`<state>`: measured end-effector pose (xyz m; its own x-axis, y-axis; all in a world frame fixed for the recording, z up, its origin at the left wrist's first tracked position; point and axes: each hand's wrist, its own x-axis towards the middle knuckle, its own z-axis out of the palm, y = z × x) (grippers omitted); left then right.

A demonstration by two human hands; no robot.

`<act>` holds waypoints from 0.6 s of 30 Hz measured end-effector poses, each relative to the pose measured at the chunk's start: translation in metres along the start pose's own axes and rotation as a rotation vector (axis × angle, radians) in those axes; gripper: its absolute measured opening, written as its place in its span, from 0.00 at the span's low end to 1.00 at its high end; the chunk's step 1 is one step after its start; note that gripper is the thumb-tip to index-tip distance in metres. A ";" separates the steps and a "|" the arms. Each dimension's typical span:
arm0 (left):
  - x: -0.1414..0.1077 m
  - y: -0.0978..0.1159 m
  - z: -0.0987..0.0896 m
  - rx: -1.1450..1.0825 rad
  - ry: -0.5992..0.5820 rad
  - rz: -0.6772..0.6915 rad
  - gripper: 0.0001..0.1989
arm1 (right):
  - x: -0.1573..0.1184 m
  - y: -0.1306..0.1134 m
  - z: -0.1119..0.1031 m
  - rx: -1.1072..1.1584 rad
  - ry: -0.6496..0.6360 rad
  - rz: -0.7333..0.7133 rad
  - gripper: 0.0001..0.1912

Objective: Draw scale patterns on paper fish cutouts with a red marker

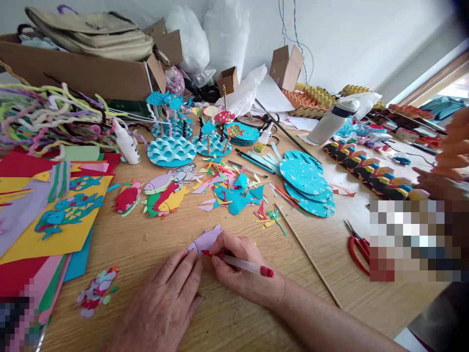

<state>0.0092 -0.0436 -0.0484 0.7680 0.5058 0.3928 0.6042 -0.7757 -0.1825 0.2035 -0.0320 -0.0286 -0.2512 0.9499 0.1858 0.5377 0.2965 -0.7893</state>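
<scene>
I look down at the wooden table (256, 303), which is the largest thing here. At its back left is the long cardboard box (80, 73), with a beige bag (91, 34) on top. Colored paper sheets (32, 234) lie at the left side. My left hand (164, 298) is flat, with fingers extended, and its fingertips touch the purple paper fish (205, 239). My right hand (242, 269) is narrow, pinching the red pen (242, 264), and the pen's tip is at the fish's lower edge. The fish lies on the table, in front of both hands. To the right are a thin wooden stick (308, 254) and red-handled scissors (357, 249). Small paper circles (97, 291) lie in a pile left of my left hand.
</scene>
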 end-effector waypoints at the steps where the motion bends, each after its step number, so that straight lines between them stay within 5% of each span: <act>1: 0.000 0.000 0.000 -0.004 -0.006 -0.001 0.19 | 0.000 0.000 0.000 -0.001 0.004 -0.005 0.07; 18: -0.003 0.000 0.002 -0.019 -0.013 -0.008 0.19 | -0.001 0.001 0.000 -0.015 0.015 -0.017 0.07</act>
<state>0.0072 -0.0441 -0.0516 0.7658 0.5170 0.3824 0.6064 -0.7784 -0.1621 0.2044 -0.0331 -0.0292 -0.2479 0.9462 0.2079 0.5452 0.3136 -0.7775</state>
